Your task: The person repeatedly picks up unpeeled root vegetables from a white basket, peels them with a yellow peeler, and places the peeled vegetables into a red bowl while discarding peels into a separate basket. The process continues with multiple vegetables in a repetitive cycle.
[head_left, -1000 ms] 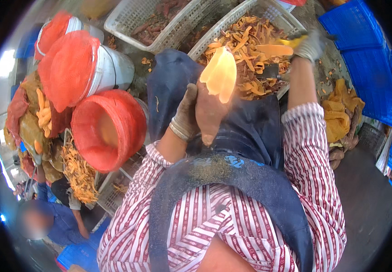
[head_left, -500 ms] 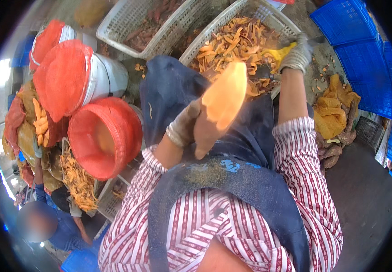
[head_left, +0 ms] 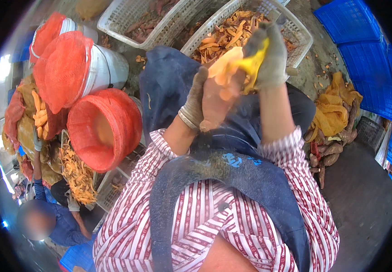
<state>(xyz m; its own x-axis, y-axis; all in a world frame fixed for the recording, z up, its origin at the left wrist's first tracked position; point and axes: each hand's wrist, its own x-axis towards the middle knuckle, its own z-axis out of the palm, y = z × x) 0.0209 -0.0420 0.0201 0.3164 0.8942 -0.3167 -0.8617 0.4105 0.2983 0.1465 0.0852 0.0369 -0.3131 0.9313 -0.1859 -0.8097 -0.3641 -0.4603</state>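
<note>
Tuber (head_left: 220, 108) over the lap, between both hands: tapered, narrow end toward the wearer, skin brownish-pink, far end bare orange flesh, partly blurred. Left hand (head_left: 195, 96), gloved, clamped round its left side. Right hand (head_left: 273, 61), gloved, closed on a yellow tool (head_left: 253, 67) at the tuber's far end; blur hides whether they touch. Just beyond the hands, white crate (head_left: 302, 41) heaped with orange-brown peelings (head_left: 223, 34). Ahead of left hand, second white crate (head_left: 165, 37), reddish tubers (head_left: 147, 30) inside. Left of left hand, bucket draped in red mesh (head_left: 131, 119), contents unclear. Beyond it, mesh-topped white bucket (head_left: 110, 68).
</note>
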